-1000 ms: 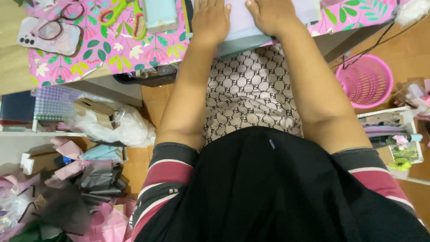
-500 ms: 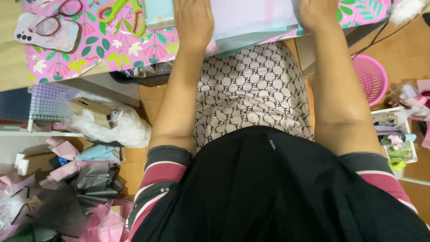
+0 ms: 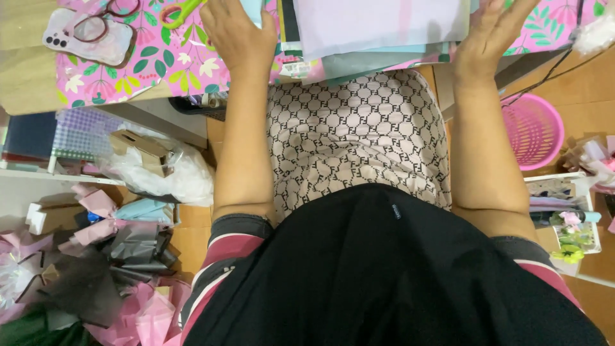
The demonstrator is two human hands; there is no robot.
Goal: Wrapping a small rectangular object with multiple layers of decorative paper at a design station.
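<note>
The top edge of the frame cuts off the fingertips of both hands and most of the stack of paper sheets [image 3: 378, 29] at the near edge of the tabletop [image 3: 25, 77]. The left hand [image 3: 237, 32] lies flat, fingers together, on the stack's left side; the right hand [image 3: 490, 35] is spread open at its right edge, contact unclear. The sheets are smooth, pale lilac and blue-grey. Farther left lie a floral pink cover [image 3: 160, 64], a phone [image 3: 86, 38] and green scissors [image 3: 182, 11]. A pink mesh basket [image 3: 535, 128] stands right.
</note>
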